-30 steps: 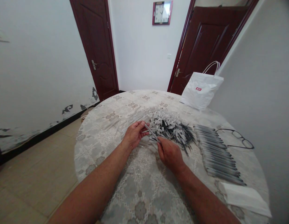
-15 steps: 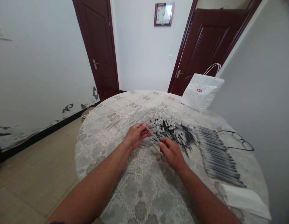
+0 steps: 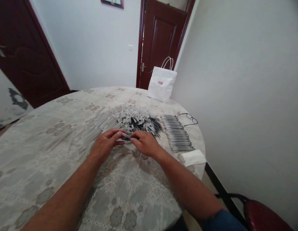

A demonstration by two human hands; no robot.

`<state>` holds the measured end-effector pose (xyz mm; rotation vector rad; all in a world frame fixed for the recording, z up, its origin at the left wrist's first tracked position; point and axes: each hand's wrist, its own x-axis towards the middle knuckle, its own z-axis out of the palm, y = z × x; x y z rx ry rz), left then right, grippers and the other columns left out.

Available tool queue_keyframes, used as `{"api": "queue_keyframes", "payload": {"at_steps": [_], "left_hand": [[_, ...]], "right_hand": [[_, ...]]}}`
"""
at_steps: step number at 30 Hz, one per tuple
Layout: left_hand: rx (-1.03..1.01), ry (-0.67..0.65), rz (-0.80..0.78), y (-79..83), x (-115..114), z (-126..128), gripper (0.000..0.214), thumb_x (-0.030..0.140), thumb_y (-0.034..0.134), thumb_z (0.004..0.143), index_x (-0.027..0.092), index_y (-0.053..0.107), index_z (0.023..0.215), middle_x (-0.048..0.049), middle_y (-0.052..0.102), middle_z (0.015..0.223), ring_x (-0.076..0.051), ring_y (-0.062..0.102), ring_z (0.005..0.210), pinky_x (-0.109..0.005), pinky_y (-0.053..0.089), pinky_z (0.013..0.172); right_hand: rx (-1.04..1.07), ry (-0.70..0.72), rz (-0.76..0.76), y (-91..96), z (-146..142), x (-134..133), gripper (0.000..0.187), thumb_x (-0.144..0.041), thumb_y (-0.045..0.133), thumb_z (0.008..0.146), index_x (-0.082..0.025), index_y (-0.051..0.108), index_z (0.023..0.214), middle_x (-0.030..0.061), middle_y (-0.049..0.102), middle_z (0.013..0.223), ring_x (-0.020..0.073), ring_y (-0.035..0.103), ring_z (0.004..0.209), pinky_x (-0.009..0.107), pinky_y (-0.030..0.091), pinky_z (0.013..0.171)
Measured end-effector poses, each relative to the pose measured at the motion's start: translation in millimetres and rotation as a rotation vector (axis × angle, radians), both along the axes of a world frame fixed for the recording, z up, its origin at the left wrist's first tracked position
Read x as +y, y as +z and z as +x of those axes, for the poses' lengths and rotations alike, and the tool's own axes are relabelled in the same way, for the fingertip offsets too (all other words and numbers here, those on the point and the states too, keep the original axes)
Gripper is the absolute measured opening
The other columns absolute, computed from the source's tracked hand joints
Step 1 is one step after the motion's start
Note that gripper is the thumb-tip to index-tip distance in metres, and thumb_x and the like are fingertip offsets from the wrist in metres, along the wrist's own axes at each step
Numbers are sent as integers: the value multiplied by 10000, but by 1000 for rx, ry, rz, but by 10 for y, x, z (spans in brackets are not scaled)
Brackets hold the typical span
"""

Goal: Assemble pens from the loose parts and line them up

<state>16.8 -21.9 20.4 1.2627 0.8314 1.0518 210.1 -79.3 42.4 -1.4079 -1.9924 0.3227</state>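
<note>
Between my two hands is a thin translucent pen barrel [image 3: 126, 135], slightly tilted. My left hand [image 3: 107, 142] pinches its left part, and my right hand [image 3: 145, 142] has its fingertips closed at the right end. Whether a refill is inside is too blurred to tell. Just beyond my fingers lies a heap of white-ended black pen refills [image 3: 136, 120]. Loose clear barrels [image 3: 101, 123] spread out to the left of that heap. Right of my right hand, several grey-looking pens [image 3: 177, 133] lie side by side in a neat row.
A patterned cloth covers the round table [image 3: 129, 186]. Black-framed glasses [image 3: 188, 119] lie past the pen row, and a folded white paper or cloth [image 3: 193, 158] is nearer me. A white bag [image 3: 162, 84] stands at the back. A dark red chair [image 3: 264, 213] is at lower right.
My view has swung right, bringing the chair into sight. Both hands have come closer together along the pen barrel, covering more of it.
</note>
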Motion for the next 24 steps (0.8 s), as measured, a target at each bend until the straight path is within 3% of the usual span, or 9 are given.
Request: {"api": "queue_keyframes", "payload": {"at_steps": [3, 7, 11, 14, 24], "left_hand": [[19, 52, -13, 1, 27, -20, 412, 500, 749, 768, 150, 719, 983, -118, 747, 1020, -226, 713, 873, -330, 604, 713], [85, 91, 26, 4, 36, -32, 406, 518, 734, 765, 149, 718, 935, -109, 750, 980, -219, 706, 831, -303, 595, 655], [193, 111, 98, 30, 21, -34, 362, 509, 703, 780, 167, 728, 896, -86, 757, 935, -209, 699, 796, -286, 594, 644], [298, 111, 146, 58, 0, -29, 355, 512, 670, 794, 173, 733, 881, -70, 759, 899, -199, 694, 760, -270, 589, 643], [402, 185, 189, 85, 14, -38, 320, 471, 647, 790, 169, 736, 848, -64, 743, 801, -195, 683, 690, -274, 589, 627]], "right_hand": [[-141, -16, 12, 153, 238, -100, 81, -207, 629, 904, -198, 707, 925, 38, 698, 895, 172, 629, 868, 267, 446, 800], [-264, -90, 18, 269, 823, -384, 90, -204, 632, 897, -200, 706, 947, 53, 685, 912, 186, 615, 882, 298, 451, 817], [-417, -210, -15, 219, 1504, -731, 133, -189, 598, 895, -194, 708, 970, 66, 672, 928, 206, 598, 912, 327, 448, 856], [-559, -293, -97, 121, 1827, -929, 147, -173, 589, 894, -175, 714, 971, 78, 663, 940, 211, 585, 936, 314, 430, 870], [-769, -374, -217, -92, 1947, -1030, 140, -173, 584, 906, -196, 714, 955, 79, 656, 960, 215, 563, 972, 290, 390, 877]]}}
